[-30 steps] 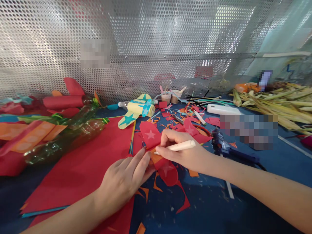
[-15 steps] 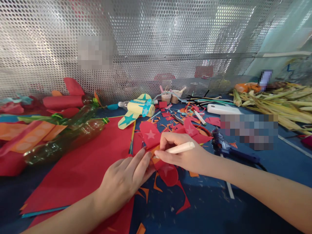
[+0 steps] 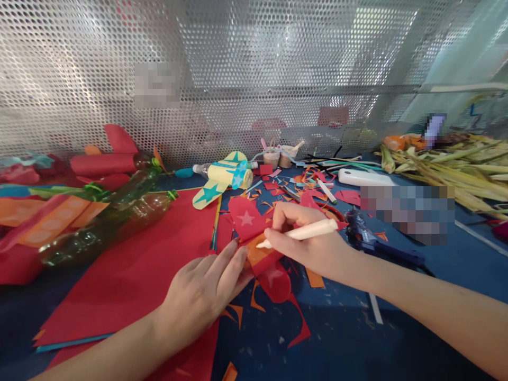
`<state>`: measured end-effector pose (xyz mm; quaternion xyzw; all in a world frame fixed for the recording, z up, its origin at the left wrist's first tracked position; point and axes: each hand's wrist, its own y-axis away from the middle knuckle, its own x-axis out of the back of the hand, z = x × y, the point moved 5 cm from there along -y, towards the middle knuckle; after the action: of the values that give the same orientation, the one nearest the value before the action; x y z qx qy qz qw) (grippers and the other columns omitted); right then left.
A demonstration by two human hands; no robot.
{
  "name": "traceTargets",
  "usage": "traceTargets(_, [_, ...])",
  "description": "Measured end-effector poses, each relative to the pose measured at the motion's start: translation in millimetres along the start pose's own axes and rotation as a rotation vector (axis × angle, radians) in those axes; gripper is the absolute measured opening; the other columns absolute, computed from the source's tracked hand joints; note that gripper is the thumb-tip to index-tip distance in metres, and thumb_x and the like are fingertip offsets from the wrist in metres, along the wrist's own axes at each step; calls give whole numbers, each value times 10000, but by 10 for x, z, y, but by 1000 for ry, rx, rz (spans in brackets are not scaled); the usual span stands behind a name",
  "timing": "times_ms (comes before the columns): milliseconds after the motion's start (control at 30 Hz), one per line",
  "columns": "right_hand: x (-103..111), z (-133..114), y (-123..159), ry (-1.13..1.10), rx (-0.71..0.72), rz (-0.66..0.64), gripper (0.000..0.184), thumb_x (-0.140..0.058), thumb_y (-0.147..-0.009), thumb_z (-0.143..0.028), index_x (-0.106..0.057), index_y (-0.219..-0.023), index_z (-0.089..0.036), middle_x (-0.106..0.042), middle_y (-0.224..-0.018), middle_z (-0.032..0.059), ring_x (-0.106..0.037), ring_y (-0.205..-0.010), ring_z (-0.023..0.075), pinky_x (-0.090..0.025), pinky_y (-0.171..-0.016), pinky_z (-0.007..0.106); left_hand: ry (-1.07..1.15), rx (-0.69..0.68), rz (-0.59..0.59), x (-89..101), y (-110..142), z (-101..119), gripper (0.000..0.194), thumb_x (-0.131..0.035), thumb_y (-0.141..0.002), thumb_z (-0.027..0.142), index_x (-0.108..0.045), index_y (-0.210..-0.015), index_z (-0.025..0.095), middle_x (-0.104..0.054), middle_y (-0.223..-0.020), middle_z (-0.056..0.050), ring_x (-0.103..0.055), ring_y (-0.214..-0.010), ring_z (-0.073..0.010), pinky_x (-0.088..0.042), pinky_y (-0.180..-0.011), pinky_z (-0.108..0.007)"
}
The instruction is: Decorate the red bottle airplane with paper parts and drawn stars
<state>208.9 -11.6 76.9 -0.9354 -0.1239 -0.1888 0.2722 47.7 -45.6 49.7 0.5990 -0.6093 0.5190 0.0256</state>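
Note:
My right hand (image 3: 313,251) is closed round a white marker (image 3: 313,230) in a writing grip. Its tip is at or just above an orange paper strip (image 3: 259,255) on the body of a red paper plane (image 3: 274,283). Pale stars decorate the plane's rounded wings. My left hand (image 3: 200,286) grips the plane's near left end, fingers on top; the thumb is mostly hidden. Part of the plane's far end lies behind my right hand. Red and orange offcuts (image 3: 299,320) are scattered around it on the blue table.
Red paper sheets (image 3: 130,280) lie at left, beside green plastic bottles (image 3: 99,233). A yellow bottle plane with blue stars (image 3: 228,177) stands behind. At right are a blue glue gun (image 3: 381,246) and dry husks (image 3: 448,164). A perforated metal screen (image 3: 257,63) closes off the back.
My right hand has shifted slightly right and up with the marker, uncovering more of the orange strip. My left hand keeps its place on the plane.

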Motion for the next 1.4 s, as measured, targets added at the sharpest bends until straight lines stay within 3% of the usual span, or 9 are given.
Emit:
traceTargets(467, [-122, 48, 14, 0, -91, -127, 222, -619, -834, -265, -456, -698, -197, -442, -571, -89, -361, -479, 60, -312, -478, 196, -12, -1, 8, -1, -9, 9, 212, -505, -944, 269, -545, -1043, 86, -753, -888, -114, -688, -577, -187, -516, -500, -302])
traceTargets(1100, [-45, 42, -39, 104, 15, -39, 249, -596, -838, -190, -413, -669, -193, -435, -583, -88, -367, -503, 53, -307, -500, 183, -2, -9, 13, -11, -9, 4, 209, -492, -947, 265, -533, -1043, 85, -746, -895, -127, -691, -580, -203, -510, -475, -312])
traceTargets(1400, [-5, 39, -35, 80, -47, -33, 250, -559, -786, -135, -371, -637, -206, -389, -543, -91, -322, -475, 58, -262, -440, 187, 9, -4, 0, -3, 10, 11, 210, -499, -944, 264, -527, -1048, 84, -745, -906, -130, -693, -597, -210, -520, -486, -322])
